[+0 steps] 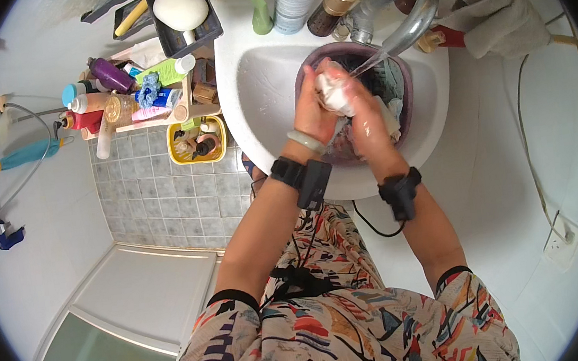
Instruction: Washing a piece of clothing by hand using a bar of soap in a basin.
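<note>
Both hands press together on a wet, bunched white cloth (334, 92) above a purple basin (408, 111). My left hand (309, 108), with a pale bangle (306, 142) at the wrist, cups it from the left. My right hand (366, 115) closes over it from the right. A stream of water (370, 61) runs from the curved metal faucet (412, 22) towards the right hand. Wet fabric pieces (392, 84), dark and light, lie in the basin, partly hidden by my hands. The basin sits in a white sink (264, 86).
Behind the sink bowl stand a green tube (261, 18), a white bottle (295, 2) and a brown bottle with a gold cap (332, 9). A towel (492, 9) hangs at right. Left are a crowded toiletries shelf (178, 113) and a yellow basket (199, 160).
</note>
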The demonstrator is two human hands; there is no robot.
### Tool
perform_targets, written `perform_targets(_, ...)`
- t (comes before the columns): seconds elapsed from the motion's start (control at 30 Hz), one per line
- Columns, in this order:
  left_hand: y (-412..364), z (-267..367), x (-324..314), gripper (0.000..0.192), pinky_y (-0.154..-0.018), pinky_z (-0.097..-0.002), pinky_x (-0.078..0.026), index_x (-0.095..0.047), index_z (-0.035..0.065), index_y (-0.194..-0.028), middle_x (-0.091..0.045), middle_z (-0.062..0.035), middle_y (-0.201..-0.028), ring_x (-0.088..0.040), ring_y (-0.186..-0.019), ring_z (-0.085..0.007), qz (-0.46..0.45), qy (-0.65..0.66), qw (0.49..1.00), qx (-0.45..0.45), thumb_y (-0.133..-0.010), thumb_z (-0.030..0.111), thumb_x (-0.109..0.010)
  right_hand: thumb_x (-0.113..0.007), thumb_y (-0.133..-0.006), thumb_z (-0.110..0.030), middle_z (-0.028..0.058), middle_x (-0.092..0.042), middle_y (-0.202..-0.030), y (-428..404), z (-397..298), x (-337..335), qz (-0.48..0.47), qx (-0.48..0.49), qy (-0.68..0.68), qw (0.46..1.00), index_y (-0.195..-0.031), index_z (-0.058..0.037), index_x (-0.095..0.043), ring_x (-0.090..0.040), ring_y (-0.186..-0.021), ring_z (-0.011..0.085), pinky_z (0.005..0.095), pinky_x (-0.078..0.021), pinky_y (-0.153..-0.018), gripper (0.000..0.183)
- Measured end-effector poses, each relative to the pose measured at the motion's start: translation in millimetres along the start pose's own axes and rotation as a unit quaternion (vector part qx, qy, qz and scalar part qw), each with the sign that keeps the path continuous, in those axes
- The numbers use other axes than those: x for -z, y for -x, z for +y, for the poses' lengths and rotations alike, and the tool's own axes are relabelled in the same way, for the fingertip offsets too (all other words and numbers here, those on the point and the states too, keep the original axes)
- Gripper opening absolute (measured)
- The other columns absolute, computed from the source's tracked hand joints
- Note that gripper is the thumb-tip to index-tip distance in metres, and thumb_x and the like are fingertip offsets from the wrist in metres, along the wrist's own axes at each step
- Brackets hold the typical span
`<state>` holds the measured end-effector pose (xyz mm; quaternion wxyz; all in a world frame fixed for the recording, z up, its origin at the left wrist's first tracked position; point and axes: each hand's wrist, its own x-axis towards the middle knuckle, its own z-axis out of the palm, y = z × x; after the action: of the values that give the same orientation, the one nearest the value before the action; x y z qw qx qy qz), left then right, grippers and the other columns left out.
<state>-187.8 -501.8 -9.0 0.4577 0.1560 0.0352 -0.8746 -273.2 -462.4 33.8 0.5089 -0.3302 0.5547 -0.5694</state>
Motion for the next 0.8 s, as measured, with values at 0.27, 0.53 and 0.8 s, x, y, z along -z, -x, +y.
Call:
perform_targets(0.27,11.2,-14.8,-21.7,0.036,-0.091,-0.0365,-0.046,-0.049,0.0093,-0.127,-0.057,-0.0070,-0.118,-0.057,-0.106,-0.0210,0.017,0.033,0.999,0.018,-0.097,0.028,-0.042,-0.059,-0.088,-0.016,0.0168,-0.047,-0.136,1.3,-7.2,8.2,0.006,0.071,0.214,0.974,-0.130,-0.0066,-0.052,-0.043,-0.128,0.0278,0.0358,-0.0307,-0.107,0.043)
perform_targets(0.53,0.8,-34.4,13.5,0.040,-0.088,-0.0358,-0.048,-0.056,0.0097,-0.116,-0.062,-0.0069,-0.107,-0.058,-0.100,-0.0210,-0.032,0.042,0.998,0.040,-0.096,0.042,-0.042,-0.054,-0.091,-0.011,0.0083,-0.056,-0.125,-13.2,-23.8,5.5,-0.007,0.031,0.203,0.979,-0.128,-0.0025,-0.053,-0.051,-0.108,0.0131,0.0287,-0.0389,-0.097,0.039)
perform_targets(0.8,-13.8,-13.9,1.4,0.054,-0.103,-0.0466,-0.040,-0.047,0.0039,-0.125,-0.056,-0.0151,-0.123,-0.051,-0.118,-0.0324,-0.020,-0.007,0.999,0.047,-0.101,0.046,-0.023,-0.061,-0.085,-0.019,0.0158,-0.057,-0.123,-21.4,-11.8,10.6,-0.082,0.301,0.472,0.824,-0.114,-0.0077,-0.063,-0.053,-0.113,0.0338,0.0412,-0.0386,-0.099,0.032)
